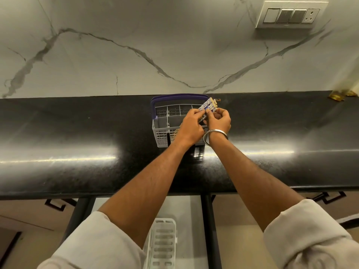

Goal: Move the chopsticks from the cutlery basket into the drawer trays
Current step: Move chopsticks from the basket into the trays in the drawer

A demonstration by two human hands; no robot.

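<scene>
Right above the cutlery basket [165, 129] on the dark surface [77, 136], both hands pinch one bundle of chopsticks [207, 108] in printed wrappers — left hand [191, 126] on its lower part, right hand [221, 121] beside it; a white slotted tray [163, 243] sits in the open drawer below
</scene>
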